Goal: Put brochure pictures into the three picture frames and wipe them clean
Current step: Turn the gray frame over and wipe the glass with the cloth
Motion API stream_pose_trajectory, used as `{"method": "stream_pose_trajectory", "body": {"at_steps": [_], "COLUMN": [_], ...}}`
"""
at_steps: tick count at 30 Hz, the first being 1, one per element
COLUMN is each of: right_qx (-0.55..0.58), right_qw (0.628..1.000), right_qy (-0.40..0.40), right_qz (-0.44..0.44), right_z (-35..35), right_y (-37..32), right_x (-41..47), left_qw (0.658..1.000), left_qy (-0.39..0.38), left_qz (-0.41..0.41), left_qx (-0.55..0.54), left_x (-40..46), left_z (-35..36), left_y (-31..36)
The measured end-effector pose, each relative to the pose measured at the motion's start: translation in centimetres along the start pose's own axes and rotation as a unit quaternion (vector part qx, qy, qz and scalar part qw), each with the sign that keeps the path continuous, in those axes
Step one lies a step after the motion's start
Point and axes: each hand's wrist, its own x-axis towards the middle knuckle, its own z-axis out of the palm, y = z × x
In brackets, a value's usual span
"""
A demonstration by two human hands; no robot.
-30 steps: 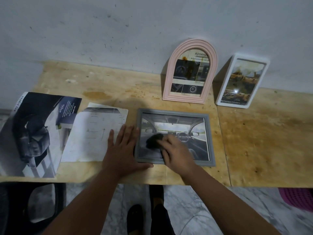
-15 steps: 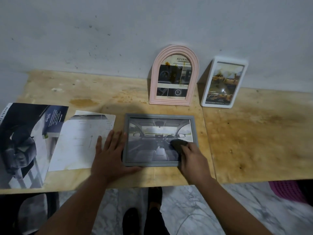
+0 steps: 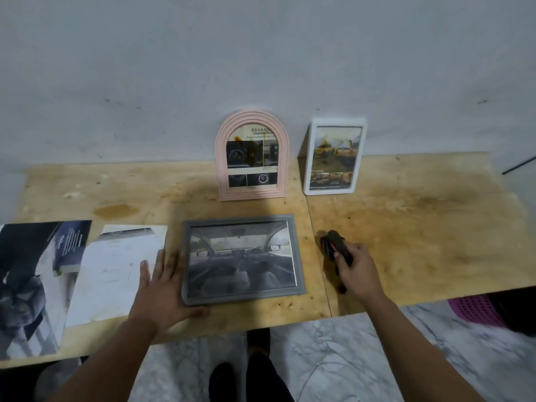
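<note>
A grey picture frame (image 3: pixel 242 259) lies flat near the table's front edge, holding a car-interior picture. My left hand (image 3: pixel 164 285) rests flat against its left rim, fingers spread, thumb at the front corner. To the right of the frame, my right hand (image 3: pixel 354 267) grips a dark cloth (image 3: pixel 333 243) that touches the bare wood. A pink arched frame (image 3: pixel 251 155) and a white frame (image 3: pixel 334 156) stand against the wall behind, each with a brochure picture inside.
A pale brochure sheet (image 3: pixel 116 271) and a dark car brochure (image 3: pixel 32 282) lie on the wooden table (image 3: pixel 420 227) left of my left hand. A pink basket (image 3: pixel 478 310) sits on the marble floor under the table's right end. My feet show below the edge.
My right hand has drawn the cloth rightward across the grey frame's glass and off it, onto the table. My left hand has stayed at the frame's left rim.
</note>
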Motion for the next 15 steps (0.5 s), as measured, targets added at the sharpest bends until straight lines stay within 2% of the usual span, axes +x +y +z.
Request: {"method": "stream_pose_trajectory", "body": {"at_steps": [1, 3, 5, 8, 10, 13, 15], "right_qx": [-0.075, -0.237, -0.324, -0.34, -0.339, -0.296, -0.234], "right_qw": [0.997, 0.966, 0.935, 0.925, 0.932, 0.954, 0.97], "right_qy": [-0.034, -0.103, -0.144, -0.164, -0.128, -0.042, -0.056], "right_qz": [0.006, 0.021, 0.025, 0.041, 0.036, -0.032, -0.04], "right_z": [0.2, 0.9, 1.4, 1.1, 0.7, 0.5, 1.1], "right_y": [0.9, 2.1, 2.2, 1.6, 1.0, -0.7, -2.2], "right_x": [0.1, -0.2, -0.3, 0.1, 0.4, -0.3, -0.7], "left_qw": [1.0, 1.0, 0.999, 0.998, 0.995, 0.982, 0.962], "left_qy": [-0.005, -0.015, -0.023, -0.042, -0.049, -0.029, -0.021], "left_qz": [-0.003, -0.012, -0.022, -0.055, -0.074, -0.127, -0.157], "left_qx": [0.002, 0.008, 0.005, -0.016, -0.036, -0.136, -0.22], "left_x": [0.0, 0.1, 0.0, -0.5, -0.9, -0.9, -0.6], "left_z": [-0.1, -0.3, -0.7, -1.7, -2.4, -3.2, -3.4], "left_y": [0.2, 0.5, 1.1, 2.5, 3.6, 4.7, 4.9]}}
